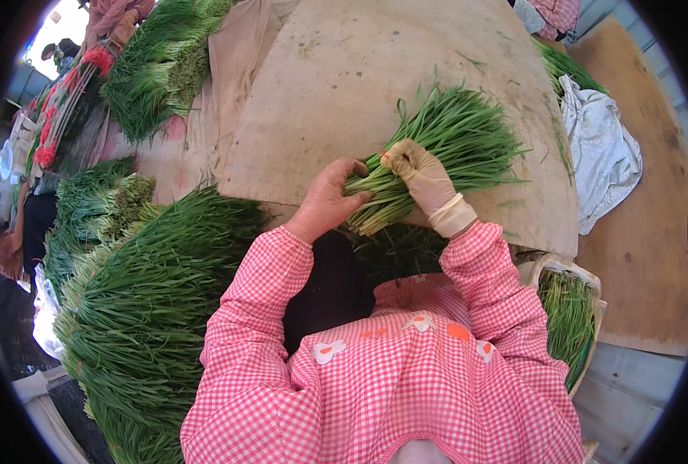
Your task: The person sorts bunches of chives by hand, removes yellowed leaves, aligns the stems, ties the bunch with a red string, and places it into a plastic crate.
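Scuffed wooden board [344, 85], ribbed bluish wall [644, 32], bright opening [56, 32]

You wear a pink-and-white gingham smock [398, 387], its long sleeves [255, 271] in matching checks, with white and orange patches [329, 352] across the front. Your right hand [417, 166] has a thin, pale, cream-coloured glove [433, 192], its cuff [453, 215] gathered at the wrist.

Head view: left fisheye of side-by-side pair, worn on person's head. Looks steeply down over checked smock [406, 371], neckline at lower edge, and outward across board [344, 85]. Left hand [330, 201] and right hand [427, 182] at close range near mid-frame. Field wide, corners dark, straight edges bowed; upright, unmirrored.
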Motion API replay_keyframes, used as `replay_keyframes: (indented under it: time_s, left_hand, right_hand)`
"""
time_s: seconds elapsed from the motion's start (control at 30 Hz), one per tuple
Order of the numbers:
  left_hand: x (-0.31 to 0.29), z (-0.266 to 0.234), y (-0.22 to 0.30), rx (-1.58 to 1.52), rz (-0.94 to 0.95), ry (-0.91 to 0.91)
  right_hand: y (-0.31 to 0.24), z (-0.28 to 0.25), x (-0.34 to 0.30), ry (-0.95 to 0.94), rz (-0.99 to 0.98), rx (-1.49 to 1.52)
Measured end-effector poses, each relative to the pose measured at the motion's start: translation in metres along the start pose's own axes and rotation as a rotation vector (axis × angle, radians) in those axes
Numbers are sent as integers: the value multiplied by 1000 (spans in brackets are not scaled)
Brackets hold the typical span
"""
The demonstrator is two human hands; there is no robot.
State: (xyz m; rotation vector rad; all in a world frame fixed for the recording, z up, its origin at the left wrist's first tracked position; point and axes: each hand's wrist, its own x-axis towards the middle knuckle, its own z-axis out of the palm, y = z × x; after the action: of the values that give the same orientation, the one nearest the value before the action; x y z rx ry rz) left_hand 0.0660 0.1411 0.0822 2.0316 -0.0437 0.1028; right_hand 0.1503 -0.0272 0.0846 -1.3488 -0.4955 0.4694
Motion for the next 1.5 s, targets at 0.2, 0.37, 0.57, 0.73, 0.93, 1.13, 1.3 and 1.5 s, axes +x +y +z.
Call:
replay_keyframes:
  time_s: [0.2, 0.37, 0.57, 0.73, 0.93, 1.13, 1.3, 1.5]
  left_hand:
    - [9, 19, 43, 714, 47, 34]
    - [15, 51, 43, 817, 7, 5]
    - [24, 62, 2, 856, -100, 22]
    - [22, 59, 17, 778, -38, -10]
    - [27, 52, 14, 762, -52, -46]
    - [15, 53, 66, 1047, 27, -31]
    - [10, 87, 69, 1193, -2, -89]
    - [30, 74, 56, 1116, -13, -113]
  right_hand:
    - [2, 5, -2, 93, -324, -420]
    - [0, 11, -9, 68, -360, -462]
    - [-32, 20, -56, -126, -95, -314]
    - [23, -29, -143, 4, 139, -133]
    - [78, -46, -144, -22, 307, 36]
    - [45, -57, -140, -34, 450, 153]
    - [17, -55, -140, -365, 573, 223]
    - [20, -55, -141, -653, 715, 66]
